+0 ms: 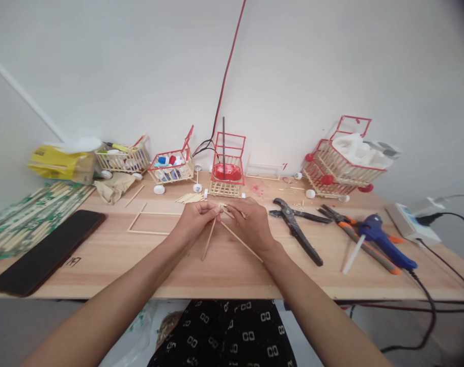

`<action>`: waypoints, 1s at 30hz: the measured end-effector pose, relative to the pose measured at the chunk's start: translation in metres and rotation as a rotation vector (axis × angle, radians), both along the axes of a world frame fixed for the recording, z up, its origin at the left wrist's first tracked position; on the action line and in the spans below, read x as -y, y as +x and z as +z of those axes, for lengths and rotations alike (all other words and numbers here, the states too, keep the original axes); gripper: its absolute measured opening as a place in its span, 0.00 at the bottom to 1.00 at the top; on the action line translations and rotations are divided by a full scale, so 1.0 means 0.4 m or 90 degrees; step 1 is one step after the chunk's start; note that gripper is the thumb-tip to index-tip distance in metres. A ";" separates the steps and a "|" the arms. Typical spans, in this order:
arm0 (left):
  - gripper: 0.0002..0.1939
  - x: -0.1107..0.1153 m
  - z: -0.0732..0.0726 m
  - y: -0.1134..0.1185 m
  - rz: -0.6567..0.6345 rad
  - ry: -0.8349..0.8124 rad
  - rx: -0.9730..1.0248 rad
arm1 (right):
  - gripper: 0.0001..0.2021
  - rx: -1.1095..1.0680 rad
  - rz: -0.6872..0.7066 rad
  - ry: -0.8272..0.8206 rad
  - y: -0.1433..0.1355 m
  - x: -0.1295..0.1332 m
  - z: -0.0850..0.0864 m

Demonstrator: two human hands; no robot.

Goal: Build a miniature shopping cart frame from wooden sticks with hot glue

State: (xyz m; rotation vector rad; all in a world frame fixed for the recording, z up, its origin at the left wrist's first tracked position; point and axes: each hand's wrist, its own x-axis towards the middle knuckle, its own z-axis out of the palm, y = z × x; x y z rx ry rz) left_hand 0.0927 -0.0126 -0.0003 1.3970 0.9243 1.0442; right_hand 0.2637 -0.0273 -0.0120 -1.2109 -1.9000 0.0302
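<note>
Near the middle of the wooden table, my left hand (196, 218) pinches the top of thin wooden sticks (209, 239). My right hand (250, 220) is closed on the same sticks from the other side, close to my left fingertips. One stick slants down toward me on the left, and a longer stick (241, 241) runs down to the right under my right wrist. The joint between them is partly hidden by my fingers. Left of my left hand, a stick frame (147, 233) lies flat, its right end hidden by the hand.
Small stick carts (227, 189) with red rims stand along the wall. A phone (48, 250) and packaged sticks (36, 214) lie left. Black cutters (298, 232), orange-handled pliers (369, 250), a blue glue gun (386, 239) and a power strip (411, 223) lie right. Short sticks (189, 197) lie behind my hands.
</note>
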 end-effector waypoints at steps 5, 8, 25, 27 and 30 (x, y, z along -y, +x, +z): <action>0.13 0.002 0.003 0.000 0.004 -0.005 -0.005 | 0.09 0.005 -0.003 -0.005 -0.001 0.000 0.001; 0.14 0.004 0.003 0.001 0.007 -0.002 -0.005 | 0.09 0.007 -0.005 -0.005 -0.001 0.000 0.001; 0.13 0.003 0.004 0.001 0.004 0.003 -0.006 | 0.09 0.005 -0.005 -0.006 0.000 0.000 -0.001; 0.13 0.002 0.004 0.001 0.007 0.005 -0.007 | 0.09 0.007 -0.007 -0.003 0.000 -0.001 -0.001; 0.13 0.001 0.001 0.001 0.009 -0.001 0.004 | 0.09 0.009 -0.006 -0.002 -0.001 -0.001 0.000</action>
